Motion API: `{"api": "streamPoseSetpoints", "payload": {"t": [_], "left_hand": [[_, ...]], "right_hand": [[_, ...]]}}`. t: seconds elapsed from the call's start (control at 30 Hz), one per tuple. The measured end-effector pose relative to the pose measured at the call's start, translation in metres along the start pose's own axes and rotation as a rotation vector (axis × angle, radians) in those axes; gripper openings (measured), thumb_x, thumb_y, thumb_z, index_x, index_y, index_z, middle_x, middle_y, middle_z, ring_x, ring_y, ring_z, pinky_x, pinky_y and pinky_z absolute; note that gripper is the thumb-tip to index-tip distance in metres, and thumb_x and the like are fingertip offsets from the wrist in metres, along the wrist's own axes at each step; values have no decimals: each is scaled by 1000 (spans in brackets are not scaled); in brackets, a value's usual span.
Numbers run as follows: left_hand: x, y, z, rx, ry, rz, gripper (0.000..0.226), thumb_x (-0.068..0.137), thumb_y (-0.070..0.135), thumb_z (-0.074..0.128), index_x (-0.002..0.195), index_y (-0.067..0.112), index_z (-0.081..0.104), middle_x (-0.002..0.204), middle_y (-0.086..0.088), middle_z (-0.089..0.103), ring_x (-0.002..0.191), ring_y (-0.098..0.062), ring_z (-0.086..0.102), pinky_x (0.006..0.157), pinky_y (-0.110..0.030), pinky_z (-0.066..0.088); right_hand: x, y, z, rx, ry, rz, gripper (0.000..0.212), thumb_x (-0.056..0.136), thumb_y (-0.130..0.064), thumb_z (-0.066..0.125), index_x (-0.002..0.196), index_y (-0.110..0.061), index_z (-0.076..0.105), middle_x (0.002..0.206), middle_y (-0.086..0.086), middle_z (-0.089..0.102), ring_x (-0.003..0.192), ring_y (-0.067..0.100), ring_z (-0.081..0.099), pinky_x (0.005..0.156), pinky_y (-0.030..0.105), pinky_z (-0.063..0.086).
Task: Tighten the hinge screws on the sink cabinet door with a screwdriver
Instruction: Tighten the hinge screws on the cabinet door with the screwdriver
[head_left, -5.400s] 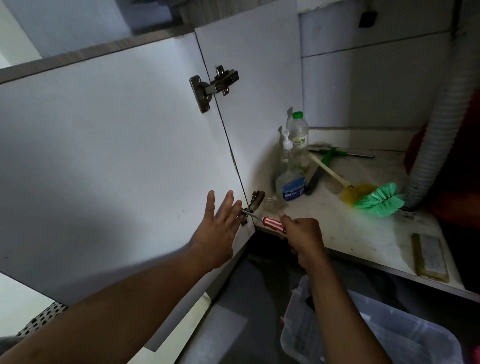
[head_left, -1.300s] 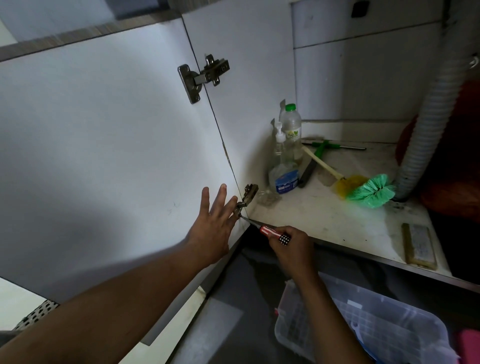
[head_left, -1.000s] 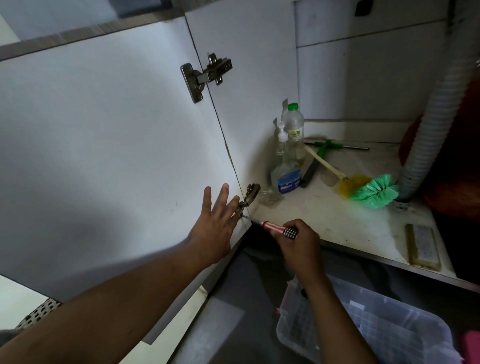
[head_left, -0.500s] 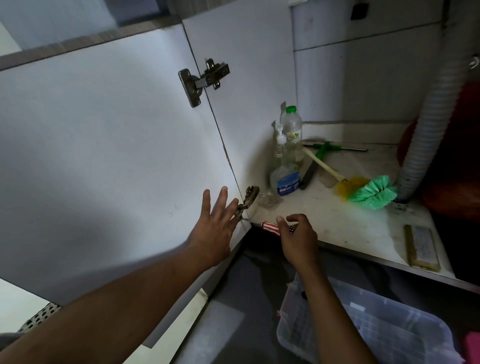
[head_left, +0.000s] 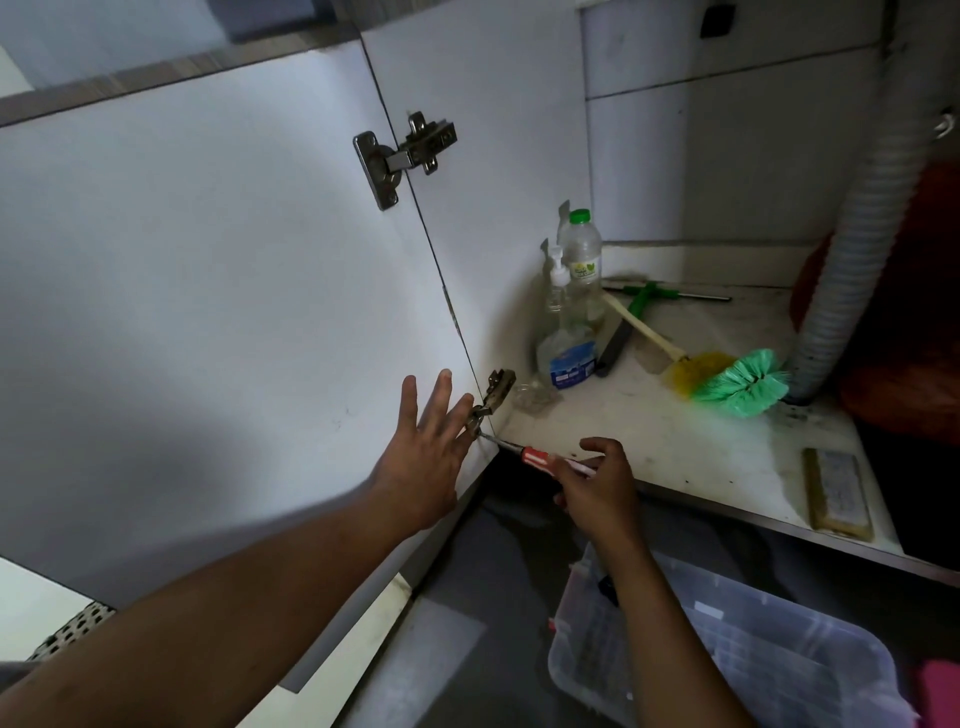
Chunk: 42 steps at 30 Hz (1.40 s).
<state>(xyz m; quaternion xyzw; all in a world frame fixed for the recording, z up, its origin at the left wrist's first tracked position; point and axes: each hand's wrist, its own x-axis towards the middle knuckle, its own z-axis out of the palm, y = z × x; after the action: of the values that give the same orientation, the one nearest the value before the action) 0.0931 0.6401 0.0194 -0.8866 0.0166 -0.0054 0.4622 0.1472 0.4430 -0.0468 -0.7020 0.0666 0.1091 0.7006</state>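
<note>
The white cabinet door (head_left: 208, 312) stands open at the left. It carries an upper metal hinge (head_left: 402, 156) and a lower metal hinge (head_left: 491, 397). My left hand (head_left: 423, 457) lies flat against the door's inner face, fingers spread, fingertips beside the lower hinge. My right hand (head_left: 597, 483) grips the red-and-white striped handle of a screwdriver (head_left: 540, 458). The shaft points left and its tip meets the lower hinge's door plate, partly hidden by my left fingers.
On the cabinet floor (head_left: 701, 436) stand a spray bottle (head_left: 566, 348) and a clear bottle with a green cap (head_left: 582, 254). A green and yellow brush (head_left: 727, 382), a squeegee (head_left: 654, 293) and a bar (head_left: 836, 491) lie there. A corrugated drain hose (head_left: 857, 249) rises at right. A clear plastic bin (head_left: 727, 665) sits below.
My right hand has turned on the screwdriver handle, its fingers shifting around it, while the tip stays at the lower hinge. My left hand stays pressed on the door.
</note>
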Motion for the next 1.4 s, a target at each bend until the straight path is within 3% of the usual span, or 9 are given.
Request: {"api": "streamPoseSetpoints", "payload": {"t": [0.13,0.27,0.4,0.6,0.73,0.93,1.1,1.3,1.4], "left_hand": [[0,-1,0,-4,0,-3,98,85,78,39,161,24,11,169,-17,-3,143,-59,-29,101,-83,-24],[0,0,1,-1,0,-1,98,85,79,38,161,24,10,169,-17,-4,143,-59,-29,101,-83,-24],[1,0,0,3,1,-4,99,85,80,37,161,24,10,169,-17,-5,143,-59,-29,101,-83,-23],[1,1,0,6,2,-2,99,85,80,36,161,24,8,169,-17,-6,142,-59,-30,101,-83,-23],[1,1,-1,5,6,-1,97,86,79,36,161,24,10,169,-17,-5,142,-59,-29,101,-83,-23],[1,1,-1,12,1,4,97,86,79,36,161,24,9,169,-17,-6,142,-59,-29,101,-83,-23],[1,0,0,2,-1,2,97,86,79,37,161,24,9,169,-17,-6,143,-59,-29,100,-83,-24],[0,0,0,-3,1,1,98,85,79,39,161,23,10,169,-17,-3,144,-59,-27,101,-83,-23],[0,-1,0,0,0,0,99,85,79,39,161,23,10,169,-17,-3,143,-59,-28,100,-83,-24]], "right_hand": [[-3,1,8,-60,58,-37,39,91,-40,64,123,-20,53,121,11,62,92,18,61,55,18,46],[-1,1,1,-18,-9,-46,51,80,-21,78,120,-28,48,118,4,55,90,13,60,57,18,46],[-1,0,5,-60,73,-55,42,89,-42,66,124,-24,51,120,12,61,94,23,65,66,36,59],[3,-1,4,19,0,-45,59,75,-21,83,115,-36,43,100,-10,51,81,7,55,45,9,45],[3,-3,7,-13,147,-61,42,84,-38,73,119,-29,51,120,7,61,90,15,63,61,26,57],[3,-2,5,-2,39,-78,57,78,-17,79,122,-33,46,122,3,52,92,11,59,59,20,53],[1,-6,9,-102,163,-55,45,88,-45,65,125,-22,51,123,14,62,91,19,61,54,22,47],[0,-7,8,39,53,-52,53,82,-16,75,122,-32,44,122,4,50,91,13,59,55,17,53],[0,-12,7,-18,144,-49,46,86,-35,71,125,-28,47,128,12,56,100,22,63,60,29,56]]}}
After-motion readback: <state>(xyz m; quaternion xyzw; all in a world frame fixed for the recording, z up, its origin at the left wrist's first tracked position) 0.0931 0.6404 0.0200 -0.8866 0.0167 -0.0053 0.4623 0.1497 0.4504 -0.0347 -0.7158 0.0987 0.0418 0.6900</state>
